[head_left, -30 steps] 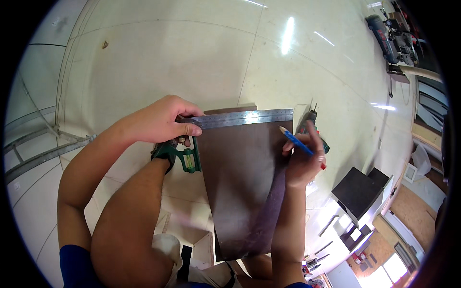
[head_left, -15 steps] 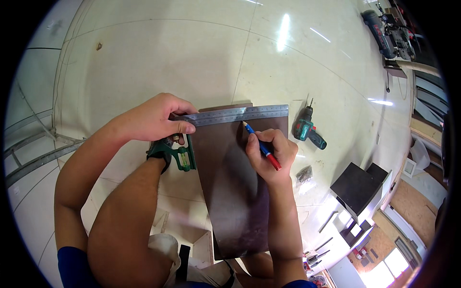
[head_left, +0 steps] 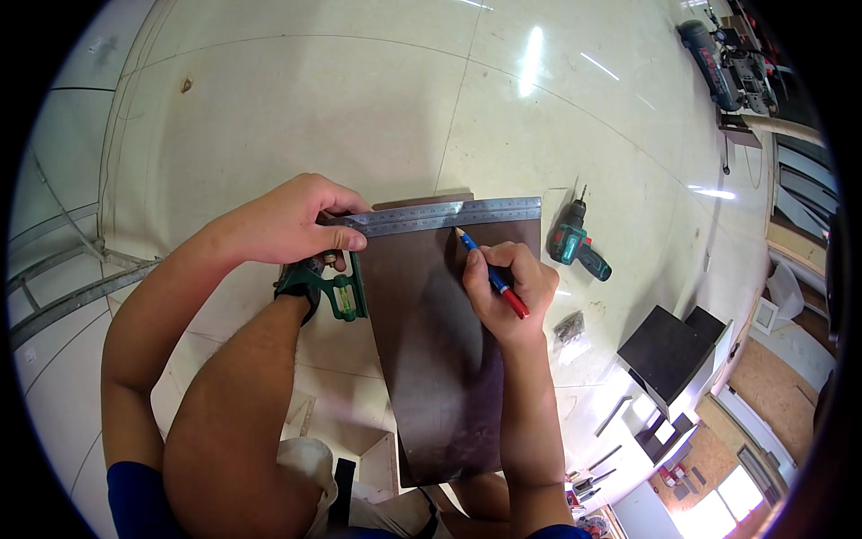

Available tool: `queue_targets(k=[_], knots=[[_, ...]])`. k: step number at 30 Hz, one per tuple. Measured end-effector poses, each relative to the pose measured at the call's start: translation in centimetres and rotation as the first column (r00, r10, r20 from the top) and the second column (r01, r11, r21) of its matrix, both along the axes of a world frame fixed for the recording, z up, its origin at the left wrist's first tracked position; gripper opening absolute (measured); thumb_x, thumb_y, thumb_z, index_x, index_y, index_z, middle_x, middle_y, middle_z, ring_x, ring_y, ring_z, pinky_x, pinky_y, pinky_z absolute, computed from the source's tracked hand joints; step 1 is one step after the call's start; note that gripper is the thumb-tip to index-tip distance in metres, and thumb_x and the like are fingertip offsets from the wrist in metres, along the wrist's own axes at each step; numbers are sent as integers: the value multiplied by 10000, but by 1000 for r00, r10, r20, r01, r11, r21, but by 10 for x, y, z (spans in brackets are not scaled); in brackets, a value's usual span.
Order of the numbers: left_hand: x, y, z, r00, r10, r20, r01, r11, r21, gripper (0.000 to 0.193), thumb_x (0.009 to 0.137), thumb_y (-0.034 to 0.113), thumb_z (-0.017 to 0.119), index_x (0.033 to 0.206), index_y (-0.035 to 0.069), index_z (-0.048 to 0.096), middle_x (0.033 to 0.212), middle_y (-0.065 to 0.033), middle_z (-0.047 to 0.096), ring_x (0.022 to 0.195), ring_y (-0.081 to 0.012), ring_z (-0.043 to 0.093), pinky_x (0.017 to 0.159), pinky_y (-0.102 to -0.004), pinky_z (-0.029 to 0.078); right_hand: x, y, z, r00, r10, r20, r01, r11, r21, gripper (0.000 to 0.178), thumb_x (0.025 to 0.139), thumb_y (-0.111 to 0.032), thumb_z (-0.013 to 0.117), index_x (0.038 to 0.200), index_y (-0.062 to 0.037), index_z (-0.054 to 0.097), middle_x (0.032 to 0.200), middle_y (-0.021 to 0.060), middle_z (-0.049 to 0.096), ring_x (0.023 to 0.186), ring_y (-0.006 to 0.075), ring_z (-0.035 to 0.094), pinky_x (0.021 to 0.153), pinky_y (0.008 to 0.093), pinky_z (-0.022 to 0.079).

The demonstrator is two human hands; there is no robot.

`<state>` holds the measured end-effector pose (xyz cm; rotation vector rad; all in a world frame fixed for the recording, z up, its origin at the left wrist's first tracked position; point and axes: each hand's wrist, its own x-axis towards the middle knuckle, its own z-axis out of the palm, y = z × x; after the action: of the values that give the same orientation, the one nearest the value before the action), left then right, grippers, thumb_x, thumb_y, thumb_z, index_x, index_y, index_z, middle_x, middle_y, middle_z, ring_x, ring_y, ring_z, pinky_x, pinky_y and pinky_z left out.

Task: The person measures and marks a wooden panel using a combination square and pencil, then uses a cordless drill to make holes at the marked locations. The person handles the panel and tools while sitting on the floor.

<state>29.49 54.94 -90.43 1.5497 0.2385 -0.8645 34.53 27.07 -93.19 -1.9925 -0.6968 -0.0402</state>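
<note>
A dark brown board (head_left: 431, 332) lies lengthwise in front of me. Across its far end runs the steel blade of a combination square (head_left: 449, 215). Its green head, with a small level vial, hangs against the board's left edge. My left hand (head_left: 314, 220) grips the square where head and blade meet, the thumb on top of the blade. In my right hand (head_left: 514, 287) is a pencil (head_left: 496, 277), blue with a red end. The pencil's tip touches or nearly touches the board just below the blade's near edge, around mid-width.
A green and black cordless drill (head_left: 575, 238) lies on the tiled floor right of the board. Near it is a small clear bag of dark bits (head_left: 569, 328). Farther right stands a black-topped piece (head_left: 669, 350). A compressor-like machine (head_left: 723, 67) sits at the far right.
The pencil and my right hand have shifted very slightly to the right. My left hand and the combination square stay practically where they were.
</note>
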Motion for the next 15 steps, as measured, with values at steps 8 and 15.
queue_targets(k=[8,15], knots=[[0,0,-1,1000,10,10,-10,1000,-6,178,920,65,650,1054,-53,651,823,-51,677,728,-98,680,645,-252,534,-1,0,1,999,-1,-45,2,1000,10,198,787,-20,757,728,-33,569,633,93,642,475,159,557,460,253,431],[1,-1,2,1000,-4,11,3,1000,9,186,916,62,654,1055,-61,654,823,-58,679,721,-106,678,676,-264,535,0,0,2,997,2,-80,0,1000,27,194,789,-18,752,723,-35,570,626,87,644,474,153,554,462,252,430]])
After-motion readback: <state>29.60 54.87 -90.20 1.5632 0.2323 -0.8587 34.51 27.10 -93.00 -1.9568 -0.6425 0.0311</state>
